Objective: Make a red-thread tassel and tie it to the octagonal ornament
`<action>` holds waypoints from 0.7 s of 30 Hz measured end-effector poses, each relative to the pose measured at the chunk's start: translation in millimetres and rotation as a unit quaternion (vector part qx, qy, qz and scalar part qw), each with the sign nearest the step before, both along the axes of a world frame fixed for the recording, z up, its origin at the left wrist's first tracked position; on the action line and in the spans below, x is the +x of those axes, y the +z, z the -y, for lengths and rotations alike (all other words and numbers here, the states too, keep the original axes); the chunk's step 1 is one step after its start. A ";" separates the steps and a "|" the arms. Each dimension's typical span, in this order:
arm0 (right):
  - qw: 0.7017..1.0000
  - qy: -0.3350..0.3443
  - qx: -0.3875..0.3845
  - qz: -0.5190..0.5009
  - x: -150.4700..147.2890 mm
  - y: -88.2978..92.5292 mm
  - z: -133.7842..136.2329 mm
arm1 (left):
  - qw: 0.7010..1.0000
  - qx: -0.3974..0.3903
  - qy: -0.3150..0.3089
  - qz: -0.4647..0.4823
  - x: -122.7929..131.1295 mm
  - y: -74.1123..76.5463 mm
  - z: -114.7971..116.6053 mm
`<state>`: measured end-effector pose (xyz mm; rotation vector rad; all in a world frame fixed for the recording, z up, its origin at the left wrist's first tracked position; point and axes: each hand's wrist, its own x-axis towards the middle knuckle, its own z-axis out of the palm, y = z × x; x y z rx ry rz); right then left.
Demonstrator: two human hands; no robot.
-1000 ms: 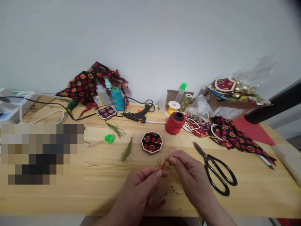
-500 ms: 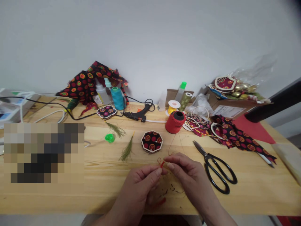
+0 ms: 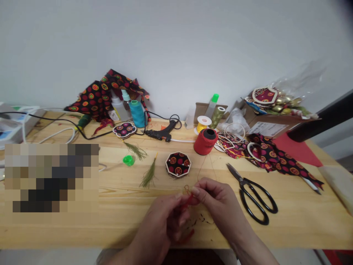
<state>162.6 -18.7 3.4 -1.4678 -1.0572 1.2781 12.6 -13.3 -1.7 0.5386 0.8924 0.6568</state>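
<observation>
My left hand (image 3: pixel 161 219) is closed around a small bundle of red thread (image 3: pixel 189 201), whose lower end (image 3: pixel 189 235) shows beneath the fingers. A little thread loop (image 3: pixel 186 187) stands up from the top of the bundle. With thumb and forefinger, my right hand (image 3: pixel 217 202) pinches thread right beside that loop. A fine strand (image 3: pixel 213 165) runs between the right hand and the red thread spool (image 3: pixel 205 143). Just beyond the fingers lies an octagonal fabric-covered piece (image 3: pixel 178 164) with a pale rim. What sits inside the left palm is hidden.
Black-handled scissors (image 3: pixel 250 198) lie to the right. Green tassels (image 3: pixel 149 173), a green cap (image 3: pixel 128 160) and a glue gun (image 3: pixel 161 132) are left of centre. Behind stand a teal spool (image 3: pixel 137 115) and a yellow spool (image 3: pixel 203 127). A cardboard box (image 3: pixel 267 123) sits back right.
My left fingers have shifted and curled around the red bundle, now more hidden. My right hand has moved slightly left, still pinching beside the loop.
</observation>
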 end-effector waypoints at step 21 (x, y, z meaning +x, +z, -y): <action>0.994 0.016 0.055 0.093 3.2 2.9 0.1 | 1.000 0.015 -0.010 -0.018 2.5 -3.2 -1.0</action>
